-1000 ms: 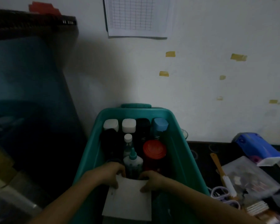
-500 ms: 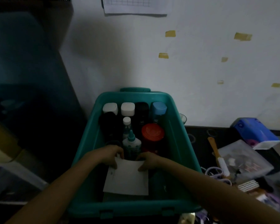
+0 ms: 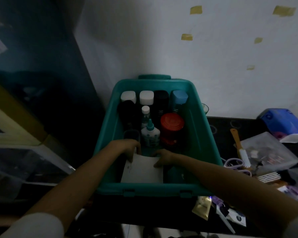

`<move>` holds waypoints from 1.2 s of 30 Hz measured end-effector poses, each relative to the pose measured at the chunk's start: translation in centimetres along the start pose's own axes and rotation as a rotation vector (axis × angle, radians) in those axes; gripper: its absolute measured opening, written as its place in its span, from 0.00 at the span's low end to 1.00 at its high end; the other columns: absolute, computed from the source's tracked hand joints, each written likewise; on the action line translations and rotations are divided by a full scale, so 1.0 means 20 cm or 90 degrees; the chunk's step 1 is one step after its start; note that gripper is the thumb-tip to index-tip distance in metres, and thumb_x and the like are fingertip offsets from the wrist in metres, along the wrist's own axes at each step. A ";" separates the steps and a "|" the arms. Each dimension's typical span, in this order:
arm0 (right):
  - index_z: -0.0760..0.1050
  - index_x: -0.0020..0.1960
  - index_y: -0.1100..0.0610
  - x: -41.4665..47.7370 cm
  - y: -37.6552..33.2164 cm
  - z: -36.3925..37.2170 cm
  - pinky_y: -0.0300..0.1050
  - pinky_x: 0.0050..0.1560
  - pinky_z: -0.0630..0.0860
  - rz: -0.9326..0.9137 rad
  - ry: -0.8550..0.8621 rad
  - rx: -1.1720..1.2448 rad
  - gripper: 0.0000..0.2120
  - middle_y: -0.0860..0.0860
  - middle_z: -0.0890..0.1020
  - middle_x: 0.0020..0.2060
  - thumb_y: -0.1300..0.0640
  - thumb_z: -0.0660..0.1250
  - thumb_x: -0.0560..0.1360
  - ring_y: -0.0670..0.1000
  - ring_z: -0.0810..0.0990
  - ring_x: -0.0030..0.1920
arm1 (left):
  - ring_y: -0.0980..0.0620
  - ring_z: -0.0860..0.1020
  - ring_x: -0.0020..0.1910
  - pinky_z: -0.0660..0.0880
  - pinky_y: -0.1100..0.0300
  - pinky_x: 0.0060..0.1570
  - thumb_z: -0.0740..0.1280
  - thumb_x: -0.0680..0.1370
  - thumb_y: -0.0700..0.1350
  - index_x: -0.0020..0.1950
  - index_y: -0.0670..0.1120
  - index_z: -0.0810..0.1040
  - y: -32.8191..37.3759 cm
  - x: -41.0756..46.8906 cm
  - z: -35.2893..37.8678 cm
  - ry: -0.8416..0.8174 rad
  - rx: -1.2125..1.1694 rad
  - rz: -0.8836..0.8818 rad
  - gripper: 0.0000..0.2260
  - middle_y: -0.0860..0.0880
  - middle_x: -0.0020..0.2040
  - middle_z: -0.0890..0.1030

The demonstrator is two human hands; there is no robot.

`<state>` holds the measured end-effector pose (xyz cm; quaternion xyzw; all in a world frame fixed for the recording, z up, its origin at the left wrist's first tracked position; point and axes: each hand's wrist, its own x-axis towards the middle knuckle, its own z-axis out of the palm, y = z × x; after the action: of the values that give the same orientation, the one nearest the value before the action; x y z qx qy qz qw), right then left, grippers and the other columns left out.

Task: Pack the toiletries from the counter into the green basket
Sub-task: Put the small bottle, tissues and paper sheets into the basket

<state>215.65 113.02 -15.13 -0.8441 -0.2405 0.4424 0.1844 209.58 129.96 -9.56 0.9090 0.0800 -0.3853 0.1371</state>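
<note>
Dim room: white wall (image 3: 162,48) with five yellow tape scraps (image 3: 186,37), and a dark blue surface far left that is too dim to identify. The dark patterned tabletop (image 3: 220,127) extends right of the green basket (image 3: 205,138), which stands with its far end against the wall. Inside the basket, the far row has four tall bottles: two white-capped bottles (image 3: 146,97), one black-capped bottle (image 3: 160,100) and one blue-capped bottle (image 3: 179,97). Nearer are one black bottle (image 3: 127,110), one small clear bottle (image 3: 145,110), one teal-nozzle bottle (image 3: 150,134), one red-lidded jar (image 3: 172,121) and one small dark cup (image 3: 131,135). At the near end of the basket one white sheet (image 3: 142,170) stands tilted; it could be a flat pack or paper, hard to tell in this light. The left hand (image 3: 127,146) curls its fingers over the sheet's far-left corner, grasping it. The right hand (image 3: 163,158) grasps the far-right corner, thumb on the front. On the tabletop to the right: one blue tissue pack (image 3: 282,122), one clear pouch (image 3: 268,152), one orange-handled brush (image 3: 237,141), one purple scissors (image 3: 234,164) and, at the near edge, one gold sachet (image 3: 201,208).
</note>
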 end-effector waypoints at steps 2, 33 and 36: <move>0.66 0.71 0.58 0.00 0.01 0.01 0.46 0.62 0.71 0.002 0.004 0.004 0.27 0.57 0.68 0.69 0.61 0.69 0.74 0.56 0.70 0.67 | 0.45 0.73 0.62 0.75 0.53 0.57 0.71 0.72 0.35 0.62 0.49 0.74 0.00 0.00 0.00 -0.002 0.001 -0.001 0.20 0.46 0.66 0.71; 0.66 0.72 0.61 0.08 0.03 0.08 0.48 0.65 0.71 0.002 -0.003 -0.002 0.27 0.59 0.71 0.68 0.63 0.69 0.74 0.57 0.71 0.67 | 0.43 0.71 0.66 0.71 0.52 0.63 0.66 0.79 0.44 0.72 0.43 0.68 0.08 0.13 0.18 -0.223 0.220 0.011 0.22 0.42 0.70 0.68; 0.69 0.70 0.58 0.10 0.01 0.10 0.48 0.63 0.71 0.005 0.021 -0.055 0.26 0.57 0.73 0.67 0.61 0.70 0.74 0.56 0.72 0.66 | 0.43 0.70 0.67 0.70 0.53 0.62 0.65 0.79 0.43 0.72 0.43 0.67 0.11 0.11 0.18 -0.231 0.245 0.028 0.22 0.42 0.71 0.67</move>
<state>214.97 114.15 -17.59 -0.8595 -0.2528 0.4181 0.1503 209.23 126.93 -13.14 0.8359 -0.0401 -0.5472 -0.0177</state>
